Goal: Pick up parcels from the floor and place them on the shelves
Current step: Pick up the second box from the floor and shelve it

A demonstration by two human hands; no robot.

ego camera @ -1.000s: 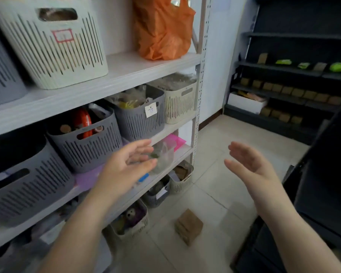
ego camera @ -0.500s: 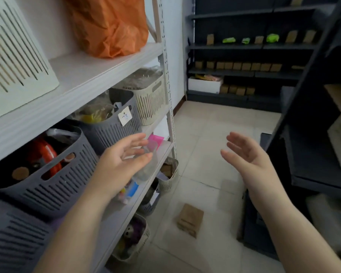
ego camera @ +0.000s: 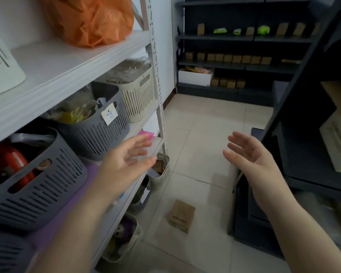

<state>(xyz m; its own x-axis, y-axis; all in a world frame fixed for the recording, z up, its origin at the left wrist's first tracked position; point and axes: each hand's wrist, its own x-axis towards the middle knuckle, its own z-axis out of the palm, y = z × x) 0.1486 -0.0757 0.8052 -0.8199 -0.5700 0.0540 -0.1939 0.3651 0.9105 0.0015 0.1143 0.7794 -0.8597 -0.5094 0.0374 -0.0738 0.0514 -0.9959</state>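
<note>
A small brown cardboard parcel (ego camera: 180, 215) lies on the tiled floor between the two shelving units, below and between my hands. My left hand (ego camera: 124, 164) is raised in front of the white shelf (ego camera: 67, 75), palm inward, fingers spread, holding nothing. My right hand (ego camera: 250, 156) is raised opposite it, next to the dark shelf unit (ego camera: 303, 134), also empty with fingers apart. Both hands are well above the parcel. Rows of brown parcels (ego camera: 226, 58) stand on the dark back shelves (ego camera: 234, 66).
The white shelf holds grey baskets (ego camera: 95, 127), a cream basket (ego camera: 138, 91) and an orange bag (ego camera: 91, 18). More small baskets (ego camera: 159, 172) sit on the floor under it. A white box (ego camera: 195, 76) and green parcels (ego camera: 263, 29) are on the back shelves.
My view has swung right, away from the white shelf and toward the aisle. Both hands stay raised and empty, roughly the same distance apart.
</note>
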